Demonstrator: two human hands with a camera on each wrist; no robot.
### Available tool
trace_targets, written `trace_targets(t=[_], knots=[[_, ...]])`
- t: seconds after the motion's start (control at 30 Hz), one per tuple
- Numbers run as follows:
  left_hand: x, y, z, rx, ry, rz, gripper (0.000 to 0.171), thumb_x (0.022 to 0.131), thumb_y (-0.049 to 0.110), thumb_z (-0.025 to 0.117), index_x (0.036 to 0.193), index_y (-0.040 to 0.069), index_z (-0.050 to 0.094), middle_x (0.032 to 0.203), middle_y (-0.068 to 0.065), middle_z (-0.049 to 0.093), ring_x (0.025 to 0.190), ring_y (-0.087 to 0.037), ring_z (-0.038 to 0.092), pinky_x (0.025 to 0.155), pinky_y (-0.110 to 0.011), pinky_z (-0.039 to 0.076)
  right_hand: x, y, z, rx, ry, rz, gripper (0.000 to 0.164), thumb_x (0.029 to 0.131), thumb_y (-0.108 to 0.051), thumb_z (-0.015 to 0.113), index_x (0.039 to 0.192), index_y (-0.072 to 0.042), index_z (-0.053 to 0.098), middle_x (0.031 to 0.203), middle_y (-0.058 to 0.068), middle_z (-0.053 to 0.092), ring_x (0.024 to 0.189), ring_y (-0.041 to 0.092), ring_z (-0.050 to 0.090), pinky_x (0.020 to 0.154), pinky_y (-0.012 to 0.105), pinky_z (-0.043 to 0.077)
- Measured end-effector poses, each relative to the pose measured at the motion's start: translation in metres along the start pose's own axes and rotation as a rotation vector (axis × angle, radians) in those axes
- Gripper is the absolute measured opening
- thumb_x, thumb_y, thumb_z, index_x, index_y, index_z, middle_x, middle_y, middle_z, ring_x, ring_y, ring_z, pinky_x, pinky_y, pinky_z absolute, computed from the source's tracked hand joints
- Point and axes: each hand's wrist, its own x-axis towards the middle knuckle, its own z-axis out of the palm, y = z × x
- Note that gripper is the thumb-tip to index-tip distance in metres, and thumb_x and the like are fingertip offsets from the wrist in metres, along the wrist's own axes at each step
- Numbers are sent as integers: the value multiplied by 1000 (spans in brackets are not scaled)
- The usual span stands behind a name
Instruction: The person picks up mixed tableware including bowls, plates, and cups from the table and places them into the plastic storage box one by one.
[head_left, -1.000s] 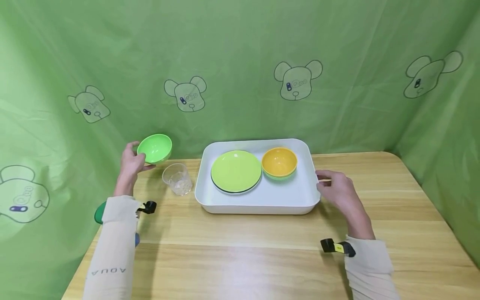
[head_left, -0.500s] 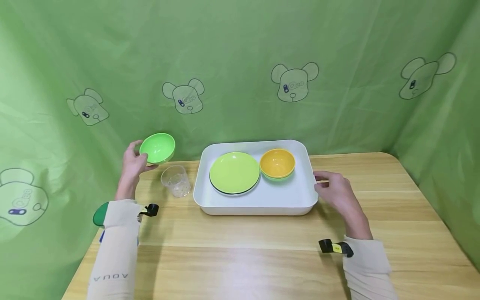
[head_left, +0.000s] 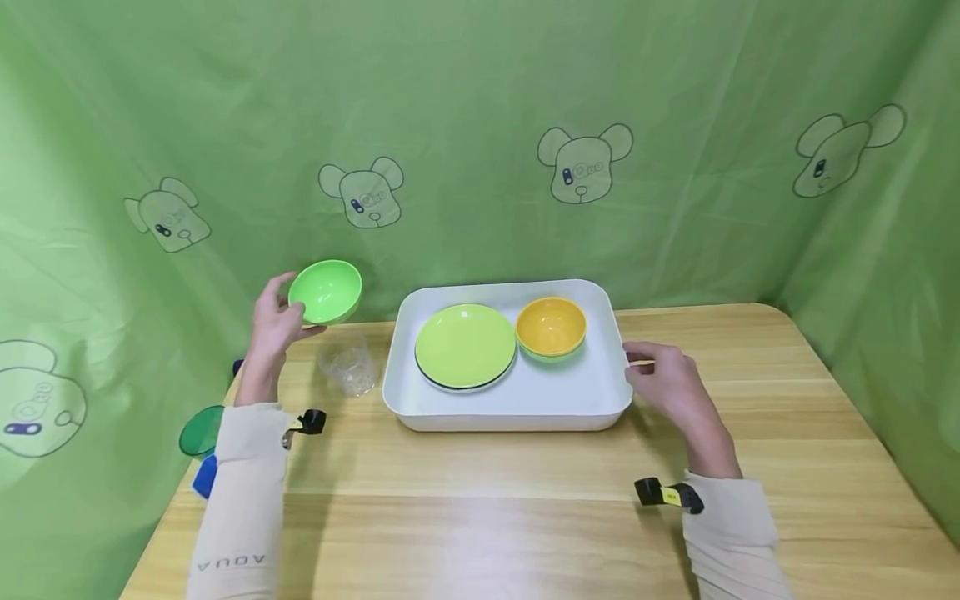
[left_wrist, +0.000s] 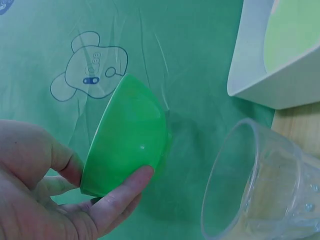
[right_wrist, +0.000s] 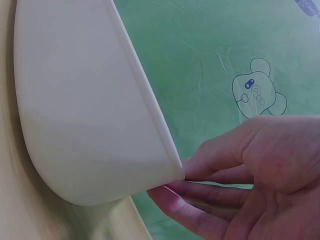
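My left hand [head_left: 273, 321] grips a bright green bowl [head_left: 327, 292] by its side, the thumb at the rim and the fingers underneath. In the left wrist view the bowl [left_wrist: 127, 142] is tilted and raised, left of the mouth of a clear plastic cup [left_wrist: 270, 185]. On the table, that cup [head_left: 354, 371] stands just left of the white tray [head_left: 577, 400]. The right hand [head_left: 667, 379] holds the tray's right rim, and the right wrist view has its thumb and fingertips at the rim [right_wrist: 150, 100]. Inside the tray sit a lime-green plate [head_left: 465, 346] and an orange bowl [head_left: 551, 327].
Under the orange bowl shows a green rim [head_left: 551, 358]. A dark green round piece [head_left: 198, 432] and a blue object [head_left: 205, 477] lie at the wooden table's [head_left: 480, 517] left edge, partly behind the left sleeve. A green curtain [head_left: 465, 208] with bear heads hangs behind.
My left hand has carried the green bowl slightly right and up, so that it is now above the clear cup. The right hand stays at the tray's rim.
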Motion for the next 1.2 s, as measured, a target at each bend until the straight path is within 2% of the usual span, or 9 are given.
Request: trace_targets(t=[0.17,0.43,0.73,0.93,1.2], knots=[[-3,0,5,10,0,24,72,96,-12,34,164,11,23,154,-35,28,134,-52,45,80,-32,62,0,-1,0,0,-1,1,47,98,-6,54,142,8,54,134,28,61,114,41,63,86,42,57],[-7,0,21,-37,-1,44,70,96,-11,35,163,10,27,154,-33,30,131,-49,48,81,-35,62,-3,1,-2,-4,16,2,47,98,-7,53,143,7,54,134,28,61,114,41,64,86,42,57],[-24,-4,30,-110,21,73,71,96,-12,35,162,13,31,155,-31,29,134,-50,46,79,-33,62,-4,-1,-1,5,25,-16,46,96,-4,54,140,8,57,130,28,64,110,40,66,84,39,57],[-29,-8,35,-152,27,98,71,95,-12,36,161,12,33,153,-31,31,130,-51,48,76,-33,63,-4,-2,0,-6,24,1,47,96,-5,53,141,7,56,130,27,64,111,39,65,85,40,56],[-34,-14,43,-168,17,89,69,96,-11,36,161,11,32,154,-31,32,129,-51,50,76,-34,63,-4,-3,1,-11,33,0,46,97,-4,54,141,8,56,130,28,64,111,40,65,87,41,58]])
